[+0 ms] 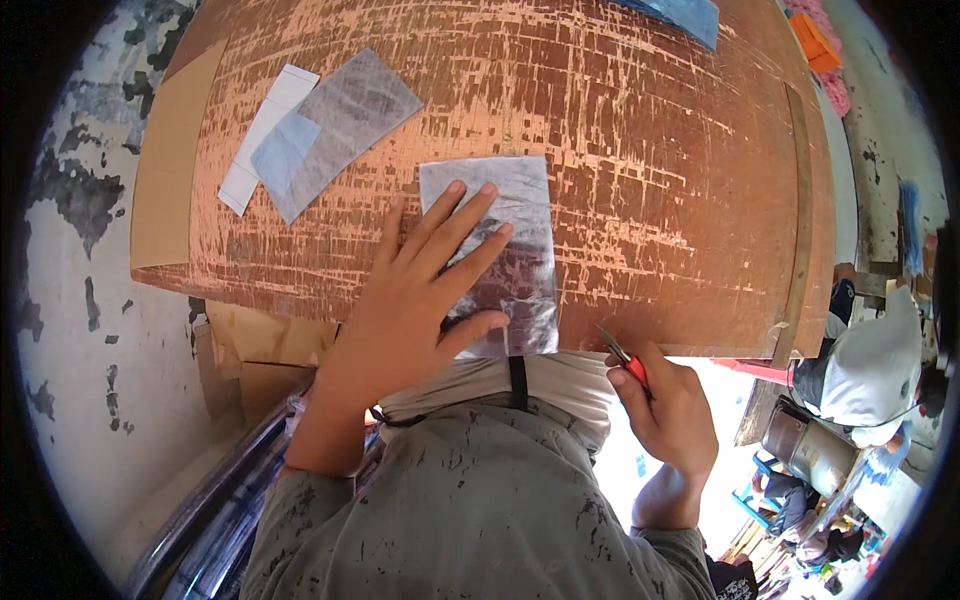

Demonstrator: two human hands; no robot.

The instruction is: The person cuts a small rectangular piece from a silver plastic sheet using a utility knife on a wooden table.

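My left hand [425, 265] lies flat with fingers spread over a rectangular sheet of clear, shiny plastic film [525, 230] at the near edge of the table. The film looks slightly wrinkled, and its lower end reaches the table's edge. In my right hand [665, 405], closed near that edge, is a red-handled cutter knife [632, 370]. Its thin blade points up and left, just right of the film. Farther left lies another translucent sheet [365, 105] with a pale blue patch [287, 150], partly over a white ruled strip [250, 165].
The brown tabletop [650, 130] is scored with many pale cuts. A cardboard piece [175, 170] lies along its left side, a wooden strip [797, 230] along the right. Blue film [670, 15] sits at the far edge. Long plastic-wrapped rolls [215, 520] stand at lower left. Another person [860, 370] is at right.
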